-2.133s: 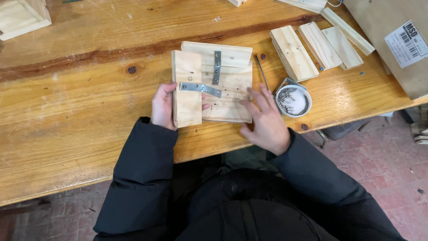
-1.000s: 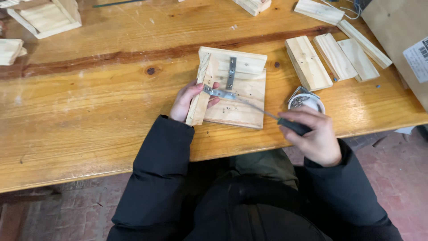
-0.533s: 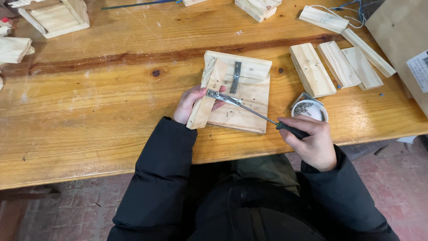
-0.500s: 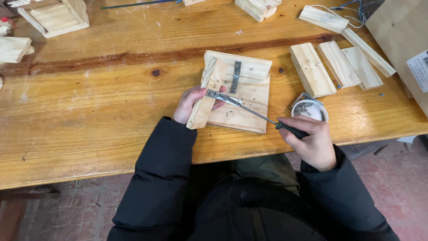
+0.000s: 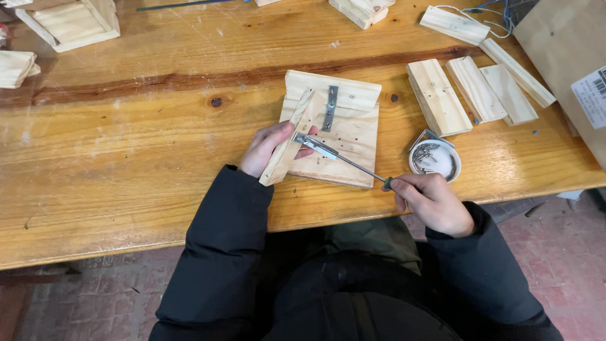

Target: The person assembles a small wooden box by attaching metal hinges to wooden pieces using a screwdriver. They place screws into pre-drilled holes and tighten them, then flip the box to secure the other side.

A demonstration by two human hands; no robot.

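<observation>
Since the frame two seconds back, the right hand point(image 5: 434, 203) has left the wooden assembly and taken up a screwdriver point(image 5: 344, 161); over the last half second little has shifted. Its fingers are curled tight around the dark handle near the front edge of the desk point(image 5: 126, 151), and the thin steel shaft slants up and to the left, its tip meeting a small flat metal bracket point(image 5: 314, 144).

The left hand point(image 5: 268, 146) grips a narrow pine strip point(image 5: 287, 139) that stands tilted on edge against the left side of the pine board assembly point(image 5: 338, 136), thumb and fingers closed around it beside the bracket. The assembly is pale, square-cut softwood with visible grain and a few small holes; a second flat metal plate point(image 5: 329, 108) lies upright across its top joint. It sits in the middle of the desk, just ahead of the person.

The desk is a thick varnished plank with a dark crack running across it and a knot point(image 5: 216, 101). Just right of the screwdriver handle stands a small round white dish of screws point(image 5: 435, 160). Beyond it lie several loose pine blocks point(image 5: 470, 91) side by side, and a cardboard box point(image 5: 568, 57) fills the right corner. A wooden box frame point(image 5: 69, 22) rests at the far left. Nothing blocks the shaft's line to the bracket.
</observation>
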